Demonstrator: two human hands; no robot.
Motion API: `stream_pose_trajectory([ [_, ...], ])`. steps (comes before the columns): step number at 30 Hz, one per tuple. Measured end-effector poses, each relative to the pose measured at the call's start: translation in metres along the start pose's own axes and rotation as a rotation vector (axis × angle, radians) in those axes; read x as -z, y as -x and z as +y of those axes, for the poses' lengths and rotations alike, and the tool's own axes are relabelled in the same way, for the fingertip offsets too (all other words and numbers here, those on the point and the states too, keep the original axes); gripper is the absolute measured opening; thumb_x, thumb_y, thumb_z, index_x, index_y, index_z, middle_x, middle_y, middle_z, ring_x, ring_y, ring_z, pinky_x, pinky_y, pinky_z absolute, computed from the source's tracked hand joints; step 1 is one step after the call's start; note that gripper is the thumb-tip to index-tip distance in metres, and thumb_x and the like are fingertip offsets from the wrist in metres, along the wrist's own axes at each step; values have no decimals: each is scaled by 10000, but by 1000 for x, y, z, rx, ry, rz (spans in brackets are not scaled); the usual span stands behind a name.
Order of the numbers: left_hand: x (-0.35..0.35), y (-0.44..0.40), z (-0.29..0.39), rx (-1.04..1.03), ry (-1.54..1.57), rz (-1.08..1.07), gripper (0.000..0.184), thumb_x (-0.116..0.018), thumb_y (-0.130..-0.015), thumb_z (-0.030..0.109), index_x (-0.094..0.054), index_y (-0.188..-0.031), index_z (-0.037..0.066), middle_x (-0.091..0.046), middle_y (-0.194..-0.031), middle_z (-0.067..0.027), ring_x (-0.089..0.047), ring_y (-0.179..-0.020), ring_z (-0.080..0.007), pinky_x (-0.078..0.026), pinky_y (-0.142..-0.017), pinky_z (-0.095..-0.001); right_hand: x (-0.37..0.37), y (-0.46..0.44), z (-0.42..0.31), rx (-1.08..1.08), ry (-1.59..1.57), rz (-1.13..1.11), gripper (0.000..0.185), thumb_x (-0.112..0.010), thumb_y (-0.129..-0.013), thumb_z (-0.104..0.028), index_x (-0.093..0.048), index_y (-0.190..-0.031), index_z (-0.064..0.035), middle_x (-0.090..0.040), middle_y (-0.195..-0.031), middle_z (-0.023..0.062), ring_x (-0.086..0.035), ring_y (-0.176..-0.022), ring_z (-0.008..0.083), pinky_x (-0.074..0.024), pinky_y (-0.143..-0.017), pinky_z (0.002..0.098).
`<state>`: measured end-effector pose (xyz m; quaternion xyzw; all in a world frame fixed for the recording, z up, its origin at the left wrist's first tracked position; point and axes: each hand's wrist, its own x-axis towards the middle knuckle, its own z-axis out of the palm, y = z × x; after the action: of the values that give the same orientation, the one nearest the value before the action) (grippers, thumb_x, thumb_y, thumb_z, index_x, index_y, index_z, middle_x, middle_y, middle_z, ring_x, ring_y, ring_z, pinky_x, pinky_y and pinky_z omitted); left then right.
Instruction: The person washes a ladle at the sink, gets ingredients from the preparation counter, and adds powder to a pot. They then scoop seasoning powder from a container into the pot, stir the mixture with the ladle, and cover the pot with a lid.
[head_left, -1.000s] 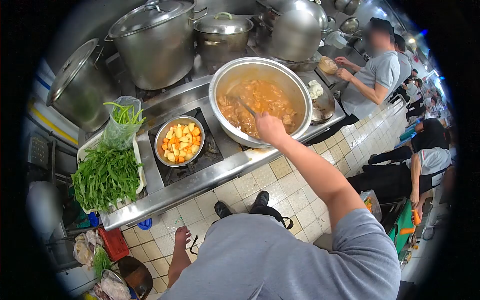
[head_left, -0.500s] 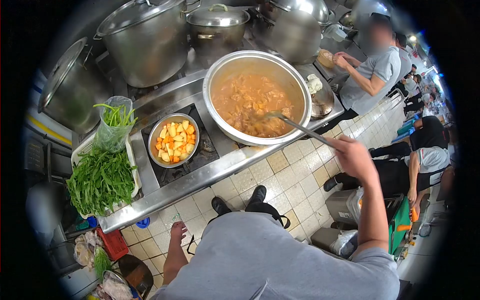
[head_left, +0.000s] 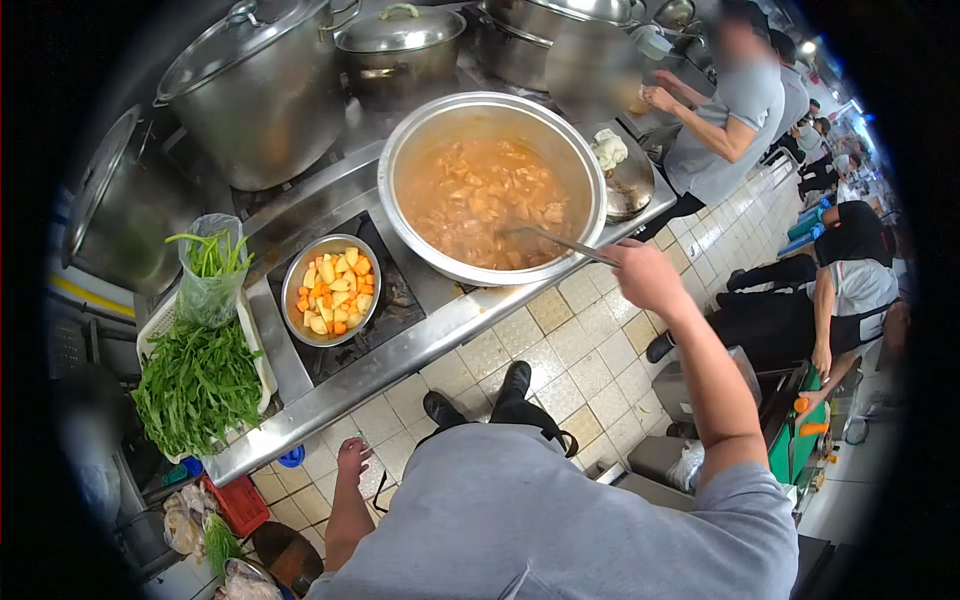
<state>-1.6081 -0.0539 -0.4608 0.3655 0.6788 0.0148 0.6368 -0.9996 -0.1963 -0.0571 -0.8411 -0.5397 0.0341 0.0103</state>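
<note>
My right hand is wrapped round the handle of a metal ladle, just past the right rim of a large pot. The ladle's head dips into the orange-brown stew of chunks near the pot's front side. Down at my side hangs my left hand, fingers apart and holding nothing. A steel bowl of cubed orange and pale yellow vegetables sits on the burner left of the pot. Farther left, leafy greens fill a white basket, with a plastic bag of green stems on top.
Lidded steel pots stand along the back of the stove. A round lid with a white cloth lies right of the stew. One co-worker stands beyond it; others work at a green board on the right.
The ladle came out from the stew's left side toward the right rim, then dipped back slightly left. My right hand swung right, then a little back left. The view has shifted slightly.
</note>
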Motion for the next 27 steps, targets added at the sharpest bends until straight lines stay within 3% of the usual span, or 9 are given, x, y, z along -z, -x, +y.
stream_pose_trajectory([
  [3, 3, -1, -6, 14, -35, -1, 273, -580, -920, 373, -541, -1121, 194, -643, -1028, -4, -641, -894, -169, -465, -685, -377, 13, -5, -12, -88, -13, -67, 371, -599, -803, -39, -647, -1166, -102, -659, -1029, 171, -629, -959, 368, -518, -835, 433],
  [10, 12, 21, -15, 11, -3, 55, 290, -573, -921, 385, -539, -1138, 194, -629, -1029, -5, -635, -889, -176, -467, -660, -374, 72, -34, 34, 27, -131, 19, 366, -628, -811, -54, -638, -1177, -72, -682, -964, 186, -643, -934, 353, -498, -809, 419],
  [12, 16, 27, -17, 5, 27, 68, 292, -570, -922, 386, -537, -1139, 194, -627, -1031, -5, -634, -894, -177, -467, -664, -378, 80, -47, 44, -46, -234, -127, 361, -633, -819, -61, -638, -1179, -74, -685, -922, 174, -655, -873, 313, -495, -779, 396],
  [15, 16, 37, -15, 7, 82, 104, 283, -559, -924, 371, -534, -1142, 191, -622, -1024, -6, -632, -900, -181, -468, -672, -384, 97, -45, 57, -92, -272, -132, 365, -630, -823, -67, -638, -1188, -86, -682, -905, 164, -649, -843, 269, -489, -756, 384],
  [16, 15, 42, -16, 2, 99, 123, 274, -553, -925, 361, -536, -1139, 191, -620, -1014, -5, -632, -901, -180, -468, -672, -385, 105, -44, 58, -129, -259, -129, 371, -627, -821, -70, -632, -1192, -65, -685, -971, 173, -652, -915, 263, -498, -801, 377],
  [19, 6, 60, -12, 4, 106, 152, 262, -544, -929, 350, -539, -1138, 192, -617, -994, 0, -635, -879, -182, -472, -666, -388, 45, -84, 103, 51, -277, 103, 357, -612, -828, -101, -649, -1181, -71, -684, -1050, 197, -644, -1012, 357, -500, -893, 417],
  [20, 2, 61, -14, 58, 101, 143, 264, -545, -931, 352, -538, -1141, 192, -619, -995, -1, -638, -867, -184, -474, -657, -388, 36, -92, 86, -69, -267, 111, 325, -569, -847, -88, -650, -1160, -60, -674, -1062, 210, -631, -1042, 373, -496, -915, 440],
  [24, -29, 74, -18, 92, 95, 144, 276, -557, -927, 358, -538, -1143, 187, -623, -990, -3, -648, -852, -185, -476, -629, -382, -41, -150, 71, -75, -186, 107, 212, -587, -821, -81, -635, -982, 47, -657, -998, 283, -639, -989, 412, -532, -838, 458],
  [27, -61, 82, -11, 94, 107, 163, 284, -561, -918, 354, -544, -1139, 176, -625, -994, -5, -650, -865, -178, -475, -626, -370, -74, -173, 53, -40, -213, 15, 234, -645, -786, -133, -665, -938, 43, -672, -938, 263, -655, -927, 418, -537, -805, 457],
])
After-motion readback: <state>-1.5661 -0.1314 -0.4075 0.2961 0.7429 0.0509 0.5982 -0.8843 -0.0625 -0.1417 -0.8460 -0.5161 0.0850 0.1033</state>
